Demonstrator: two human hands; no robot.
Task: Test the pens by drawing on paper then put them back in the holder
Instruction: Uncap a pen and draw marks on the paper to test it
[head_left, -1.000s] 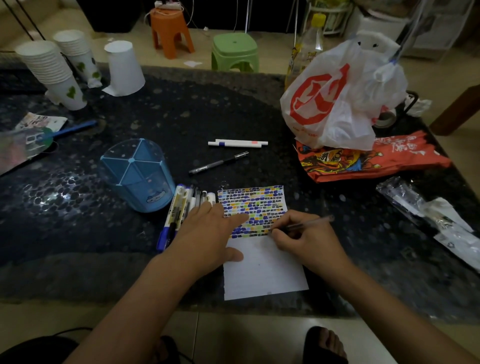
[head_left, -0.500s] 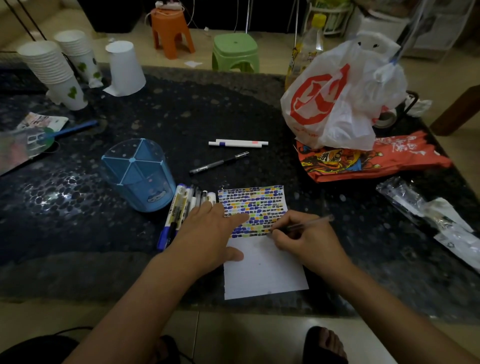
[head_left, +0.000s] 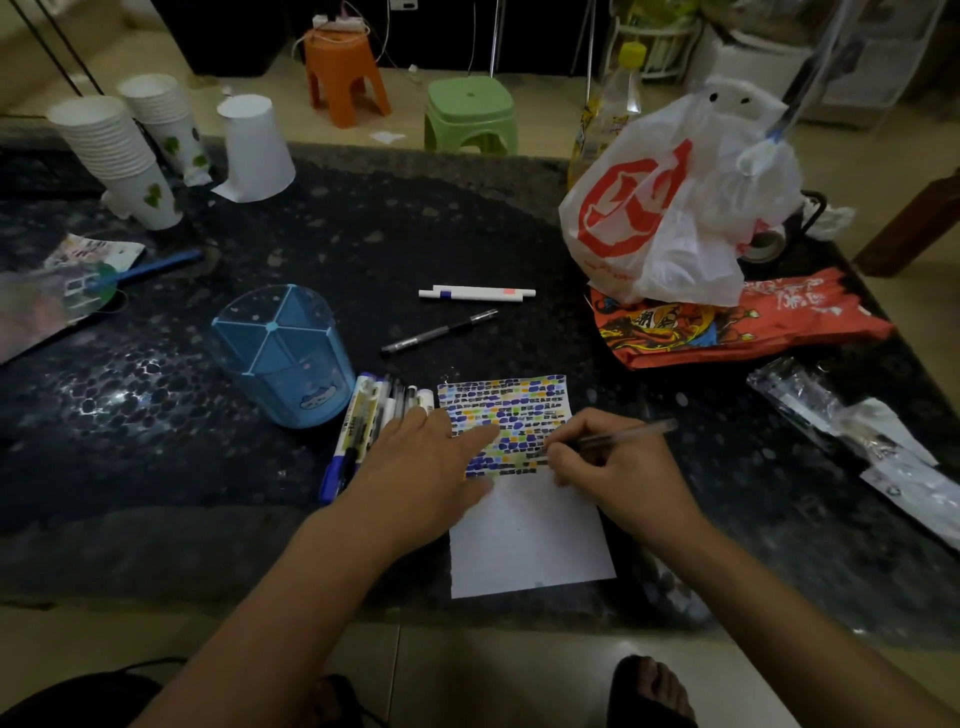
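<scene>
A sheet of paper (head_left: 530, 535) lies at the table's near edge, its upper half filled with small coloured marks. My right hand (head_left: 618, 478) grips a dark pen (head_left: 623, 434) with its tip on the marked area. My left hand (head_left: 421, 467) lies flat with straight fingers on the paper's left edge. A row of several pens (head_left: 363, 421) lies just left of the paper, partly under my left hand. The blue divided holder (head_left: 280, 353) stands empty behind them. Two white pens (head_left: 478, 293) and a black pen (head_left: 439, 331) lie farther back.
A white plastic bag (head_left: 670, 208) sits on red packaging (head_left: 737, 322) at the right. Clear wrappers (head_left: 857, 436) lie at the far right. Stacks of paper cups (head_left: 119, 156) and an upturned white cup (head_left: 257, 148) stand at the back left. Stools stand beyond the table.
Both hands stay in nearly the same place. The pen tip keeps working at the same spot on the marked area.
</scene>
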